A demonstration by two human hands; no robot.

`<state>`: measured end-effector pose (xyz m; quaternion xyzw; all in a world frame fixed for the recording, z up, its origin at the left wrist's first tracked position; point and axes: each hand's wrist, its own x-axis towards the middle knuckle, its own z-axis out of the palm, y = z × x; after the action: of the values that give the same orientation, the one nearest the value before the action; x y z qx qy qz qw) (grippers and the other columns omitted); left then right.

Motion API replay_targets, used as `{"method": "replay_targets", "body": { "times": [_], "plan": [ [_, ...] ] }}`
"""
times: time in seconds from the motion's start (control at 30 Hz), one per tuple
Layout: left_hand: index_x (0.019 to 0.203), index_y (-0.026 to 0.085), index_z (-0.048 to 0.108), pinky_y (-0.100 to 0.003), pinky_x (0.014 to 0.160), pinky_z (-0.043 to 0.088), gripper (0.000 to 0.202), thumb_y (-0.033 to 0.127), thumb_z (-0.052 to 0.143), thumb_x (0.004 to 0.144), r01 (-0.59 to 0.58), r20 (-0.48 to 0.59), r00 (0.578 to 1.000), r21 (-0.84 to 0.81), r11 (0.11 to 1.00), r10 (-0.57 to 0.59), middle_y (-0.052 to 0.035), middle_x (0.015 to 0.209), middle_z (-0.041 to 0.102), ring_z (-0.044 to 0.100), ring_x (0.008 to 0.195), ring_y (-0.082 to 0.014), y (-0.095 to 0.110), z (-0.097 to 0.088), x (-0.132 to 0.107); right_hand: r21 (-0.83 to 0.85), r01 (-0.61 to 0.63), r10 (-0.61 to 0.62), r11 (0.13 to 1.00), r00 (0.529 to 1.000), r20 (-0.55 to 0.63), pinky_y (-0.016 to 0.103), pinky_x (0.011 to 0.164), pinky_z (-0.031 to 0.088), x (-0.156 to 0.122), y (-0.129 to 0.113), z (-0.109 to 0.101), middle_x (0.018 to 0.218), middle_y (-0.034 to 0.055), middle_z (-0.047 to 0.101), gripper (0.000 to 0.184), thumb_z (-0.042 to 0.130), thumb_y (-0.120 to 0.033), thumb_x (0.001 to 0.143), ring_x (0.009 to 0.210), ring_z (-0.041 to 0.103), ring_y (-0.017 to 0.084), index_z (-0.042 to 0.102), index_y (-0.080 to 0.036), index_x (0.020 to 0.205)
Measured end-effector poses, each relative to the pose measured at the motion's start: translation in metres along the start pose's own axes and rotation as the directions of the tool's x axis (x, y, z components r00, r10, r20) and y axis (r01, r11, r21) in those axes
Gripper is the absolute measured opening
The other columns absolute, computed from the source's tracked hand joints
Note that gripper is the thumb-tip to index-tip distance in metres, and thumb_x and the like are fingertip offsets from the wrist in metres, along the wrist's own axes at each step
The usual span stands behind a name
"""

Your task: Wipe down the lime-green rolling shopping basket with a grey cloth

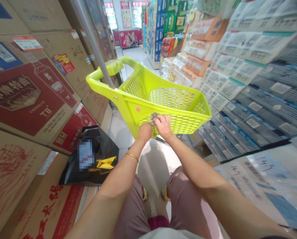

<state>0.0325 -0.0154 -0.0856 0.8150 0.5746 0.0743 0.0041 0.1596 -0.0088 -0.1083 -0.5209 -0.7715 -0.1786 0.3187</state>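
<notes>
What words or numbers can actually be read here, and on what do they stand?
"T8": on the red carton at left, under large Chinese characters too distorted to quote.
"14": handwritten on the pale pack at lower right; the rest is unclear.
Red logo on the green basket: too small.
Shelf tags, hanging signs at the back, grey packs at right: blurred.
Black bag: label pixelated.

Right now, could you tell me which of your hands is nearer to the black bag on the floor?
Left. The left hand is at the basket wall, on the black bag's side; the right hand is beside it, farther away.
</notes>
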Motion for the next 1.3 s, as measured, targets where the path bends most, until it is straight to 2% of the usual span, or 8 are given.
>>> {"method": "replay_targets", "body": {
  "times": [0.2, 0.37, 0.5, 0.63, 0.73, 0.97, 1.17, 1.3],
  "plan": [
    [0.096, 0.011, 0.064, -0.031, 0.082, 0.048, 0.025, 0.011, 0.042, 0.083, 0.001, -0.039, 0.999, -0.04, 0.999, -0.002, -0.0131, 0.097, 0.067, 0.063, 0.094, -0.023, -0.001, 0.003, 0.001, -0.027, 0.131, -0.126, 0.991, 0.982, 0.14, 0.034, 0.082, 0.029, -0.024, 0.005, 0.016, 0.109, 0.0054, 0.061, 0.023, 0.046, -0.026, 0.091, 0.1, 0.039, 0.022, 0.065, -0.026, 0.102],
    [0.096, 0.012, 0.064, -0.031, 0.083, 0.048, 0.026, 0.014, 0.04, 0.086, 0.009, -0.041, 0.999, -0.037, 0.999, -0.011, -0.012, 0.097, 0.068, 0.063, 0.095, -0.0222, -0.001, 0.002, 0.0, -0.052, 0.164, -0.154, 0.985, 0.976, 0.157, 0.033, 0.079, 0.029, -0.03, 0.005, 0.017, 0.11, 0.0052, 0.061, 0.022, 0.045, -0.025, 0.092, 0.096, 0.04, 0.021, 0.064, -0.025, 0.103],
    [0.099, 0.011, 0.063, -0.028, 0.085, 0.047, 0.028, 0.012, 0.039, 0.086, 0.027, -0.032, 0.999, -0.04, 0.999, -0.029, -0.012, 0.1, 0.068, 0.063, 0.095, -0.0199, 0.001, 0.0, -0.001, -0.049, 0.138, -0.134, 0.989, 0.989, 0.066, 0.034, 0.082, 0.029, -0.019, 0.003, 0.008, 0.107, 0.006, 0.06, 0.021, 0.047, -0.024, 0.091, 0.099, 0.04, 0.022, 0.065, -0.024, 0.101],
    [0.101, 0.009, 0.062, -0.031, 0.082, 0.048, 0.028, 0.009, 0.039, 0.084, 0.029, -0.008, 1.0, -0.003, 1.0, -0.029, -0.0146, 0.098, 0.067, 0.064, 0.093, -0.0221, 0.001, 0.0, 0.0, -0.057, -0.006, -0.002, 0.998, 0.991, -0.133, 0.036, 0.088, 0.029, 0.004, -0.001, -0.005, 0.108, 0.0059, 0.056, 0.024, 0.045, -0.02, 0.09, 0.101, 0.038, 0.023, 0.064, -0.027, 0.103],
    [0.102, 0.01, 0.061, -0.031, 0.081, 0.049, 0.029, 0.009, 0.04, 0.083, -0.001, -0.017, 1.0, 0.01, 1.0, 0.001, -0.0144, 0.097, 0.067, 0.064, 0.093, -0.0226, 0.001, 0.0, 0.0, -0.055, -0.062, 0.051, 0.997, 0.981, -0.187, 0.038, 0.089, 0.029, 0.014, -0.002, -0.008, 0.11, 0.0062, 0.054, 0.026, 0.043, -0.02, 0.09, 0.103, 0.037, 0.023, 0.064, -0.028, 0.105],
    [0.098, 0.009, 0.063, -0.031, 0.082, 0.048, 0.028, 0.008, 0.04, 0.082, 0.017, -0.006, 1.0, 0.0, 1.0, -0.017, -0.014, 0.097, 0.067, 0.063, 0.094, -0.0225, -0.001, 0.002, 0.0, -0.043, 0.076, -0.076, 0.996, 0.997, -0.005, 0.035, 0.085, 0.028, -0.011, 0.003, 0.01, 0.107, 0.0057, 0.059, 0.022, 0.047, -0.025, 0.09, 0.102, 0.037, 0.023, 0.065, -0.026, 0.103],
    [0.096, 0.011, 0.064, -0.03, 0.082, 0.048, 0.028, 0.015, 0.038, 0.087, 0.005, -0.026, 1.0, -0.023, 1.0, -0.006, -0.013, 0.096, 0.067, 0.063, 0.094, -0.0217, -0.001, 0.002, 0.001, -0.043, 0.176, -0.164, 0.983, 0.965, 0.207, 0.034, 0.08, 0.03, -0.03, 0.006, 0.016, 0.112, 0.0061, 0.059, 0.024, 0.043, -0.025, 0.092, 0.098, 0.039, 0.021, 0.064, -0.025, 0.104],
    [0.097, 0.013, 0.064, -0.029, 0.082, 0.048, 0.029, 0.015, 0.037, 0.088, -0.011, -0.038, 0.999, -0.035, 0.999, 0.009, -0.0117, 0.097, 0.068, 0.063, 0.093, -0.0207, -0.002, 0.001, 0.0, -0.048, 0.218, -0.201, 0.975, 0.952, 0.23, 0.033, 0.08, 0.03, -0.032, 0.007, 0.014, 0.111, 0.0062, 0.06, 0.024, 0.043, -0.025, 0.092, 0.097, 0.04, 0.021, 0.064, -0.024, 0.103]
  ]
}}
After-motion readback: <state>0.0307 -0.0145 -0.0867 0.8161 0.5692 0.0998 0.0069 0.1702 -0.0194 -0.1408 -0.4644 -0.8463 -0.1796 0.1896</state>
